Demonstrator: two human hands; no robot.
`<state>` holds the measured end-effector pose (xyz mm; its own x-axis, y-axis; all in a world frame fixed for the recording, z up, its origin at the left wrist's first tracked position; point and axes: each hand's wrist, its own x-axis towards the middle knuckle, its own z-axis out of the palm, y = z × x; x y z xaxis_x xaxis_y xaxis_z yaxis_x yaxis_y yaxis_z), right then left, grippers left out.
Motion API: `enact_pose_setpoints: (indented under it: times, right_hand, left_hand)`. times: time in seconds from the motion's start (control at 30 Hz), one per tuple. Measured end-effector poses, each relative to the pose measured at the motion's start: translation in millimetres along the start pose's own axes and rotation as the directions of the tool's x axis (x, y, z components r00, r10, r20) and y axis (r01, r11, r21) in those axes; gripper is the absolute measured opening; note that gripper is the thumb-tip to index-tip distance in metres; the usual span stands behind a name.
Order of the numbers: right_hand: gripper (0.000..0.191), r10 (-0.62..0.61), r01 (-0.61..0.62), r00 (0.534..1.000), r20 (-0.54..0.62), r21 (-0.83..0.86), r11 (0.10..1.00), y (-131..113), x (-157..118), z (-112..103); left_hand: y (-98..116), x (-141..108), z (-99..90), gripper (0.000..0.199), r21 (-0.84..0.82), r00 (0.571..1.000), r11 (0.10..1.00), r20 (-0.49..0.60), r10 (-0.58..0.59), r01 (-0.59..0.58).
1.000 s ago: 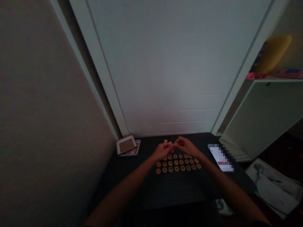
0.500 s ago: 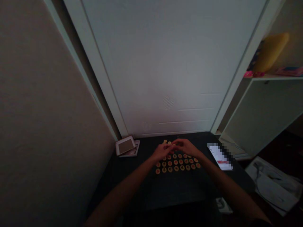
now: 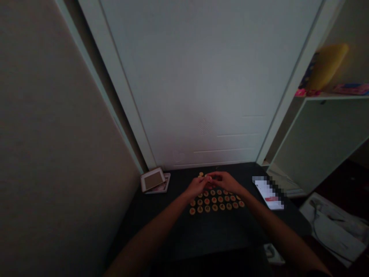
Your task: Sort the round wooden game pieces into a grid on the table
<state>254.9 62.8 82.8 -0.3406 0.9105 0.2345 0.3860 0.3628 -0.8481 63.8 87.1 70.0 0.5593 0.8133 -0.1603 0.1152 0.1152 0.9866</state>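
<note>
Rows of round wooden xiangqi pieces [image 3: 214, 200], marked in red and black, lie face up on a dark table [image 3: 207, 231]. A few loose pieces [image 3: 201, 175] sit behind them, partly covered by my fingers. My left hand [image 3: 198, 186] hovers over the back rows, its fingers curled together. From the other side my right hand [image 3: 226, 182] meets it, with thumb and forefinger pinched. Where the fingertips come together there is a pale round xiangqi piece [image 3: 208, 178], small and partly hidden.
Two white-edged trays or frames [image 3: 155, 179] are stacked at the table's back left. A lit phone [image 3: 268, 193] lies on the right. Behind the table rises a white door panel [image 3: 201, 77]. A shelf [image 3: 334, 97] and white boxes [image 3: 337, 227] stand off to the right.
Both hands stay together over the back of the rows, and my right hand has shifted slightly left. The whole view has tilted a little.
</note>
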Motion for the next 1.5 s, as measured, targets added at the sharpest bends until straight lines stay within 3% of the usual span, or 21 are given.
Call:
enact_pose_setpoints:
  times: [0.33, 0.5, 0.83, 1.2, 1.5]
  right_hand:
    - [0.036, -0.021, -0.001, 0.995, -0.099, -0.21, 0.978, 20, -3, 8]
    - [0.035, -0.048, 0.009, 0.987, -0.155, -0.245, 0.97, 17, -3, 11]
    - [0.037, 0.009, -0.014, 0.997, -0.075, -0.071, 0.997, 17, -3, 10]
    - [0.037, 0.044, -0.044, 0.995, -0.093, 0.002, 0.999, 19, -5, 8]
    - [0.041, 0.101, -0.095, 0.991, -0.084, 0.079, 0.992, 14, -5, 13]
  left_hand:
    - [-2, -1, -0.8, 0.044, 0.007, 0.998, 0.998, -0.021, -0.059, 0.059]
    - [0, -1, -3.3, 0.04, 0.02, 0.996, 0.999, -0.074, -0.043, 0.045]
    - [-1, -2, -6.8, 0.042, -0.06, 0.993, 0.998, -0.113, -0.022, 0.016]
    - [-5, 0, -9.6, 0.051, -0.008, 0.995, 0.999, -0.09, 0.032, -0.033]
    - [-10, 5, -16.5, 0.044, -0.018, 0.993, 0.998, -0.098, 0.062, -0.064]
